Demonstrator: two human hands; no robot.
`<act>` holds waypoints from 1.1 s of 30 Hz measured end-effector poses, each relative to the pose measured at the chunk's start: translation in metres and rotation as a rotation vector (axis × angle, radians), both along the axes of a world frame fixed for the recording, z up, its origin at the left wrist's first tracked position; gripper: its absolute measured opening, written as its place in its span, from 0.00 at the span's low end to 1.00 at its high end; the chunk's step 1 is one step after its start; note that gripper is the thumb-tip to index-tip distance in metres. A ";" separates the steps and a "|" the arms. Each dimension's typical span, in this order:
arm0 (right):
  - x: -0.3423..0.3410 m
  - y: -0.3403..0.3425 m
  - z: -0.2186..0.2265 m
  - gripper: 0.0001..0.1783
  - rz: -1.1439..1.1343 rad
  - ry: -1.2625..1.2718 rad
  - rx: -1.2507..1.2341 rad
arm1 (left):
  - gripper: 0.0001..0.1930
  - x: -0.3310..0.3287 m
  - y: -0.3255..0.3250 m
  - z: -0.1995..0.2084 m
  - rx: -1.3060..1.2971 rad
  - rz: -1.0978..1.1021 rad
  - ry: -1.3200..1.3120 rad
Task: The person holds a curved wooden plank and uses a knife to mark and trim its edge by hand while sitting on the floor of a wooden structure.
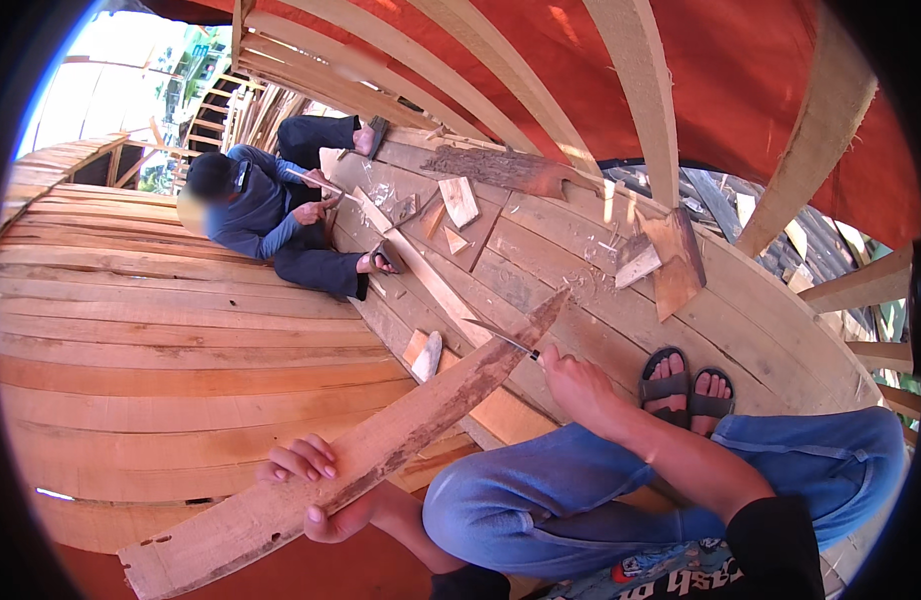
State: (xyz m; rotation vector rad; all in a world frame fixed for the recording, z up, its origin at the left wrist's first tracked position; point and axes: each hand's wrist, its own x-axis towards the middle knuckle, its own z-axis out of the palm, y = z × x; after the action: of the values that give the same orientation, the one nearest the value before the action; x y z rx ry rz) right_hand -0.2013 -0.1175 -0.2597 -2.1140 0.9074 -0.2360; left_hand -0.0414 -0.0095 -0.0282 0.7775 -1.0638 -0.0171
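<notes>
- Nearest are the person's bent legs in blue jeans (541, 485), with a long board (386, 430) slanting past one knee.
- The left hand (346, 514) pinches the board's near part, fingers over one edge, thumb at the other.
- The right hand (578, 388) is closed around the handle of a knife (503, 336), its blade across the board's narrower far part.
- The step seems to be paring the dark, rough edge; the next stroke would call for a steady left hold.
- Below, shavings and wood scraps (460, 202) litter a plank floor (531, 285).
- Curved wooden ribs (636, 75) stand before a red sheet (741, 90); a co-worker (261, 205) sits across.
</notes>
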 end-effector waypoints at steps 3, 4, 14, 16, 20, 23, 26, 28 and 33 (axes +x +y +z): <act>-0.013 -0.009 -0.048 0.05 -0.119 0.058 0.094 | 0.23 -0.014 -0.015 0.003 0.003 -0.045 -0.012; -0.010 -0.006 -0.046 0.05 -0.114 0.056 0.114 | 0.23 -0.014 -0.016 0.004 0.007 -0.067 -0.035; -0.006 -0.009 -0.037 0.14 -0.134 0.070 0.124 | 0.26 -0.026 -0.029 0.014 0.068 -0.084 0.022; 0.003 -0.003 0.000 0.14 -0.134 0.022 0.166 | 0.27 -0.028 -0.038 0.021 0.143 -0.145 0.039; -0.005 -0.025 -0.026 0.16 -0.206 0.059 0.148 | 0.29 -0.039 -0.077 0.033 0.190 -0.240 0.060; -0.005 -0.024 -0.009 0.19 -0.171 0.010 0.171 | 0.26 -0.035 -0.100 0.037 0.189 -0.238 0.046; -0.010 -0.028 0.000 0.21 -0.191 -0.013 0.171 | 0.21 -0.022 -0.126 0.044 0.213 -0.186 0.007; -0.024 -0.033 -0.019 0.19 -0.226 0.016 0.170 | 0.18 -0.021 -0.149 0.047 0.190 -0.161 0.002; -0.025 -0.034 0.000 0.20 -0.285 -0.211 0.253 | 0.15 -0.005 -0.175 0.056 0.249 -0.153 -0.031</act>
State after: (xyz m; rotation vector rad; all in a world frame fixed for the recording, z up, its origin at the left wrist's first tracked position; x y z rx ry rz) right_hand -0.2267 -0.1510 -0.2602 -1.6905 1.0501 -0.4562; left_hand -0.0462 -0.1842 0.0277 0.9206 -1.1627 -0.2731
